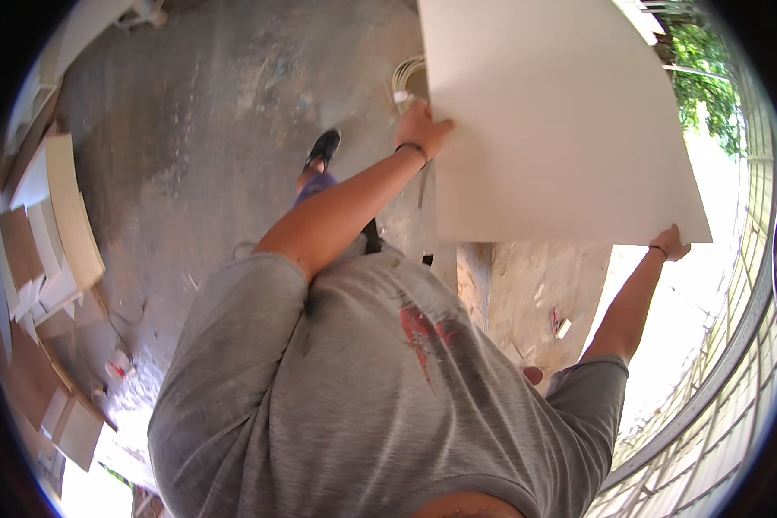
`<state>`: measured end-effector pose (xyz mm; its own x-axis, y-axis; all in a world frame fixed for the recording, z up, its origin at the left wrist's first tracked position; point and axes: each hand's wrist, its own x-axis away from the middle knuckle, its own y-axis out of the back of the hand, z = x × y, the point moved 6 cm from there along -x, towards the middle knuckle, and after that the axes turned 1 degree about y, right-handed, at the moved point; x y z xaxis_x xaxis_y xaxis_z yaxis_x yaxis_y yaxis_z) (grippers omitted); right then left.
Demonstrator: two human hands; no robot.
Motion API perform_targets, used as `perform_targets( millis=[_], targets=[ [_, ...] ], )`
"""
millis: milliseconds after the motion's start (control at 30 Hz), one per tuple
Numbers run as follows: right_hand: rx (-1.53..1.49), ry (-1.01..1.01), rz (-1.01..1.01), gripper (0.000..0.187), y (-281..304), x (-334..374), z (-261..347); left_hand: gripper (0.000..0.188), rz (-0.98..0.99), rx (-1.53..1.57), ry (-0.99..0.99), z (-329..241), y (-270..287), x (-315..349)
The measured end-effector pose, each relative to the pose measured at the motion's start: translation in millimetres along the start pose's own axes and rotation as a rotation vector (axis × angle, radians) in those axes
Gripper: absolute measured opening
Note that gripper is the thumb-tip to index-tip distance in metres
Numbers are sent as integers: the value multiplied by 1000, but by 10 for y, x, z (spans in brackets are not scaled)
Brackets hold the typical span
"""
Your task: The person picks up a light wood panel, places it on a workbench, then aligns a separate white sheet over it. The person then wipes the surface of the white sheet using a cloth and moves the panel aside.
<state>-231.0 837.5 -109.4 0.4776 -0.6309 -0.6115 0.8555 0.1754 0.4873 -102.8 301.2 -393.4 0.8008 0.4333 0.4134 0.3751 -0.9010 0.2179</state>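
A large white panel [561, 121] fills the upper right, its far end cut off by the picture's rim. My left hand [421, 129] is closed on the panel's left edge, with the thumb over the face and the other fingers partly hidden. Down at the near right corner, my right hand [672, 243] grips the panel's lower edge, its fingers partly behind the board. The sheet hides whatever lies directly beneath it.
Left of the panel, a pale coil of cable [404, 82] rests on the grey floor [207, 112]. White and brown board pieces [60, 207] are piled at far left. A brownish flat surface [527, 285] below the panel bears a small red item [555, 321]. A pale wall [742, 345] curves along the right.
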Motion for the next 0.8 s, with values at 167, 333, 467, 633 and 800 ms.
perform_targets(
  millis=[167,333,467,633,800],
  targets=[
    [-159,-191,78,46,-121,372,77,38,13,-111,0,-201,157,35],
    [-14,-89,9,49,-310,174,-724,40,-8,-195,-37,-135,0,-54],
    [0,-184,110,43,-674,355,-1006,41,11,-162,-7,119,64,-154],
    [12,-234,151,35,-769,544,-1027,41,-20,-230,-18,19,103,-121],
    [-44,-289,124,34,-812,652,-1135,40,-36,-182,-34,10,77,-84]
  ],
)
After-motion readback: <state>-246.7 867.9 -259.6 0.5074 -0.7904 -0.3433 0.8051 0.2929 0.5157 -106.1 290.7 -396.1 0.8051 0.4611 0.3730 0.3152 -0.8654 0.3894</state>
